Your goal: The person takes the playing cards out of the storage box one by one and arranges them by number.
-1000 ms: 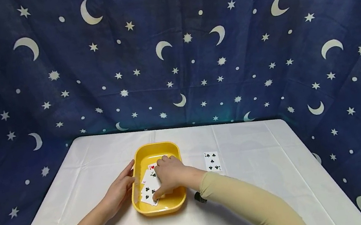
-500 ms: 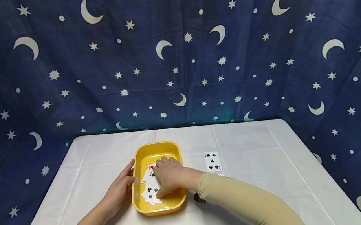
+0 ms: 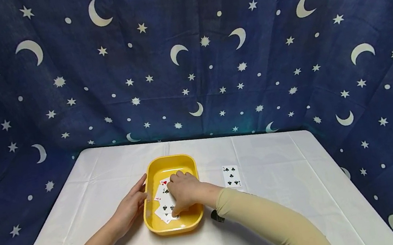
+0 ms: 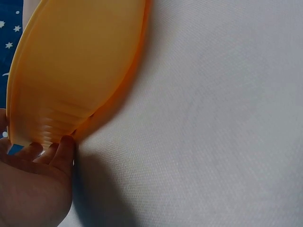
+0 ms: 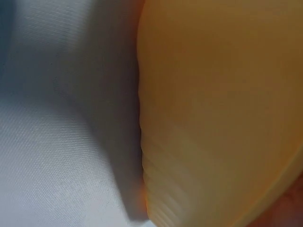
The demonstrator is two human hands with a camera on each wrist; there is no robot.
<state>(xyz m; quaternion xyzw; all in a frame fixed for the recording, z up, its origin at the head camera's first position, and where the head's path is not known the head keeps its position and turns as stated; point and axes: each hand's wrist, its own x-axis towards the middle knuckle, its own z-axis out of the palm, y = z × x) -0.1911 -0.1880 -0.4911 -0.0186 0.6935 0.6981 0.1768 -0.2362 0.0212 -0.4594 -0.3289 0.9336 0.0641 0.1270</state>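
Observation:
A yellow plastic tray [image 3: 177,230] stands on the white table, with several playing cards [image 3: 164,207] overlapping face up inside it. Clubs and red hearts show on them. My right hand [image 3: 185,190] reaches over the tray's right rim, its fingers bent and the thumb on the near cards, gripping at the pile; the palm hides part of it. Along the tray's left wall lies my left hand [image 3: 130,209], fingertips touching the outside. In the left wrist view, the left fingers [image 4: 64,153] meet the ribbed yellow wall. The right wrist view is filled mostly by the tray's outer wall [image 5: 213,94].
A five of clubs [image 3: 231,176] lies face up on the white tablecloth [image 3: 265,158] to the right of the tray, beyond my right forearm. A dark blue curtain [image 3: 188,76] with moons and stars hangs behind the table.
My right thumb has slid a little to the right, and the near cards under it have shifted and turned slightly that way. The left hand and the tray have stayed in place.

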